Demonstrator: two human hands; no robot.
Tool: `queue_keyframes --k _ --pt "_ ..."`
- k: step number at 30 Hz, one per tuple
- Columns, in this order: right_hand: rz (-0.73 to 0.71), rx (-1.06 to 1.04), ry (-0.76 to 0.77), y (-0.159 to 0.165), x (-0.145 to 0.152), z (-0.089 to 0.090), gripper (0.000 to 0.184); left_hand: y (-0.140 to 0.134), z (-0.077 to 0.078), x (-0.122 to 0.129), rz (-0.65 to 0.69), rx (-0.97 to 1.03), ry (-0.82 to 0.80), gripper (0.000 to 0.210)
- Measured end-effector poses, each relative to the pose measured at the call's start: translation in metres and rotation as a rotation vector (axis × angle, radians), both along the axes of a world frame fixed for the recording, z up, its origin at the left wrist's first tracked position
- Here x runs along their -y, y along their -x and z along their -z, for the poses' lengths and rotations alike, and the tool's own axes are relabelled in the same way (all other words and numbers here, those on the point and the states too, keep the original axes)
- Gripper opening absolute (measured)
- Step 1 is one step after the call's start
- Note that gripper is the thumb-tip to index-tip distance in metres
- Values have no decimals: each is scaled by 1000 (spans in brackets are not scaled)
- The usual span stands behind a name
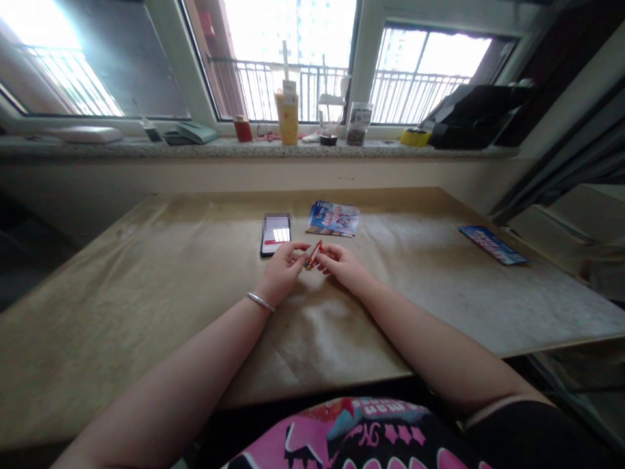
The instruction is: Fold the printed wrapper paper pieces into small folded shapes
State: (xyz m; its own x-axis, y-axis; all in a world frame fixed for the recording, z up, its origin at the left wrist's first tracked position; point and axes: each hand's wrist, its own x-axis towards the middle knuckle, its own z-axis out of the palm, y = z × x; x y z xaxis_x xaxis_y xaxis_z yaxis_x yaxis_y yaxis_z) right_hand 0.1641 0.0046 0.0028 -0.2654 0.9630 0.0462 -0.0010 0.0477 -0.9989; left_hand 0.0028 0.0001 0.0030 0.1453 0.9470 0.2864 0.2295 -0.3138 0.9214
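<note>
Close to the middle of the table, my left hand (287, 264) and my right hand (342, 262) meet around a small folded red, white and multicoloured piece (314, 255), perhaps printed paper. The fingertips of both hands pinch it from either side, just above the tabletop. Its exact kind is too small to tell. A phone (275, 242) with a lit screen lies just beyond my left hand, its lower corner near my fingers. Past my right hand rests a stack of blue printed leaflets (334, 218).
Another blue leaflet (492, 245) lies at the table's right side. The brown-covered table (146, 299) meets the wall below a stone windowsill (195, 150). On the sill stand a yellow drink cup (288, 124), a red jar (242, 129), a clear container (359, 127) and a black case (471, 117).
</note>
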Motion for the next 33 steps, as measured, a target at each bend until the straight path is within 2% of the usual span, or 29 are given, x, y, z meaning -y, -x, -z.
queue_keyframes --k 6,11,20,26,33 --pt "68 -152 77 -5 -1 0 37 0 2 -1 41 -12 1 24" --pt "59 -197 130 -4 0 -1 37 0 4 -2 92 6 12 23" --pt "32 -303 194 -5 2 -3 36 1 3 -2 58 -43 -81 19" --pt "81 -308 188 -3 3 -3 34 1 4 -2 58 -84 -90 21" --pt "134 -235 168 0 3 1 26 2 2 0 -88 -325 -275 22"
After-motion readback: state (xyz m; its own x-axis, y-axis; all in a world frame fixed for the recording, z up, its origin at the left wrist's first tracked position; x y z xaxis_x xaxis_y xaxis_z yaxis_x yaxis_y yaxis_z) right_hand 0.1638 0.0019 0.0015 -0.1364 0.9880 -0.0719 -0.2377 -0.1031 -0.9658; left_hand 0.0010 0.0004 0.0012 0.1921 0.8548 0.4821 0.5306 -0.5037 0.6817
